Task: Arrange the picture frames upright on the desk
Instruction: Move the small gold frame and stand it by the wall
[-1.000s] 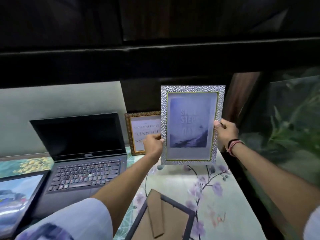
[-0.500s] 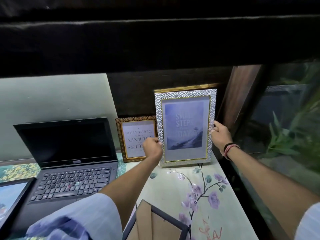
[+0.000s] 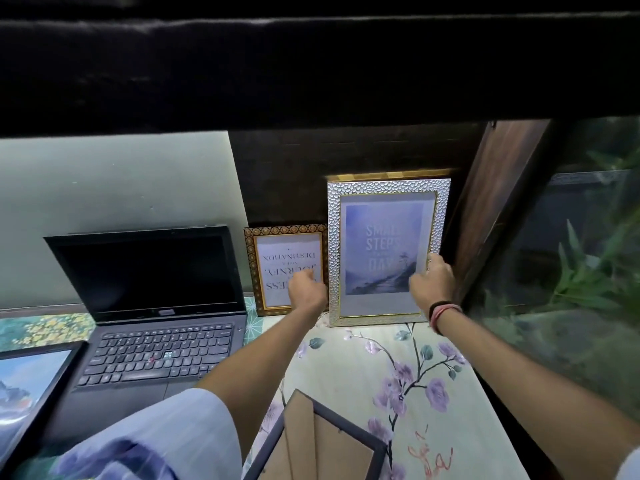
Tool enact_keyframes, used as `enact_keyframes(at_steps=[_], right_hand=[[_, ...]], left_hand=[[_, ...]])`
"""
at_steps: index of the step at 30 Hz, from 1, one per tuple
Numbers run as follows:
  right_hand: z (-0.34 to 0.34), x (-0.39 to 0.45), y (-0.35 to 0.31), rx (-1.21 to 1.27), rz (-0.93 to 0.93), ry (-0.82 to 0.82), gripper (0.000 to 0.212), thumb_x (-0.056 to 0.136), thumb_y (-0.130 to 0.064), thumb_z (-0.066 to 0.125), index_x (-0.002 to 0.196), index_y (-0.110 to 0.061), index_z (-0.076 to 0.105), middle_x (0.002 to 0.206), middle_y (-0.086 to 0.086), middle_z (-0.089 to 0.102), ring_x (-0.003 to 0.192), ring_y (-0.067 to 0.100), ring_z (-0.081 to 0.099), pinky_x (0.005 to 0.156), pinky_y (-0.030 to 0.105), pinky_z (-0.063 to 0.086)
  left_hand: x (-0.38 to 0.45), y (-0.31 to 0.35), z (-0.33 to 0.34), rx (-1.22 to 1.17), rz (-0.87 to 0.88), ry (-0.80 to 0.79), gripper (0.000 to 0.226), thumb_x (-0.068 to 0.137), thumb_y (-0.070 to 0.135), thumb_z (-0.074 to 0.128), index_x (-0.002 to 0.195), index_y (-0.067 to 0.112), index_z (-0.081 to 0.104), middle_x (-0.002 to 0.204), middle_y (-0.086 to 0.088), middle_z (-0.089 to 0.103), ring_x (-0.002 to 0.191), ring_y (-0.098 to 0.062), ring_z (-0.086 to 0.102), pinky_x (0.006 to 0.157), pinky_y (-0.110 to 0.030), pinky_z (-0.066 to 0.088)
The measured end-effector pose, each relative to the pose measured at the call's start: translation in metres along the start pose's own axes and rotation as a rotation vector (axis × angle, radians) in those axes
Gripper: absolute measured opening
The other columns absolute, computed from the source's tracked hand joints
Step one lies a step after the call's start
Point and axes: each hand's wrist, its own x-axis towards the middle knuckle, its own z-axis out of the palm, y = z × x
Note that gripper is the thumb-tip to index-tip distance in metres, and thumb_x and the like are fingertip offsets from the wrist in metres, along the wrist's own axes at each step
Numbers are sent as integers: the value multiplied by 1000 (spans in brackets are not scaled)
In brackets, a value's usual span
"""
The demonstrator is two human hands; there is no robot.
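A silver hammered picture frame [image 3: 388, 202] stands upright at the back of the desk [image 3: 349, 372], its bottom edge on the floral cover. A gold frame [image 3: 388, 175] peeks out behind its top. My left hand [image 3: 307, 293] is closed at its lower left edge. My right hand [image 3: 433, 284] grips its right edge, thumb on the glass. A small brown patterned frame [image 3: 285, 230] stands to its left, with its text upside down. A black frame [image 3: 322, 441] lies face down near me, and another black frame [image 3: 31, 386] with a landscape lies at the far left.
An open black laptop [image 3: 152, 306] sits left of the frames. A glass tank with plants [image 3: 571, 271] borders the desk's right side behind a wooden post [image 3: 498, 202]. A dark shelf [image 3: 311, 64] hangs low overhead.
The silver frame went from held in the air to standing on the desk against the back. Both hands stayed at its sides; my right hand slid slightly over its front.
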Motion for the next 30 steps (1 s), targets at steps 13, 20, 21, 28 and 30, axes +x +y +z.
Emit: enact_keyframes(at_steps=[13, 20, 21, 28, 30], right_hand=[[74, -81, -22, -26, -14, -448, 51, 93, -10, 55, 144, -7, 48, 145, 14, 54, 130, 31, 53, 104, 34, 44], [87, -91, -1, -76, 85, -567, 63, 94, -16, 58, 152, -10, 36, 157, 12, 42, 140, 33, 45, 115, 42, 39], [90, -94, 1, -76, 92, -574, 63, 94, -15, 58, 152, -10, 36, 156, 13, 42, 139, 34, 46, 113, 40, 39], [114, -133, -19, 116, 261, -573, 51, 89, -22, 69, 134, -3, 53, 119, 10, 58, 110, 31, 59, 101, 41, 49], [122, -150, -28, 286, 363, -664, 44, 89, -27, 73, 121, -3, 55, 108, 12, 55, 96, 27, 57, 90, 41, 53]], left_hand=[[62, -50, -58, -126, -338, 173, 39, 93, 9, 65, 130, 6, 54, 131, -18, 60, 110, -39, 65, 88, -50, 60], [12, -64, -85, -67, -273, 167, 26, 99, 21, 62, 120, 5, 60, 119, -11, 63, 94, -29, 54, 88, -42, 52], [3, -65, -90, -81, -242, 158, 29, 100, 21, 61, 125, 5, 59, 118, -7, 60, 95, -27, 52, 87, -40, 51], [-24, -111, -148, -349, -220, 119, 21, 101, 22, 59, 116, 8, 62, 106, -7, 75, 78, -16, 70, 51, -27, 56], [-30, -120, -168, -510, -246, 56, 13, 102, 15, 58, 110, 6, 63, 100, -7, 73, 70, -15, 65, 50, -20, 54]])
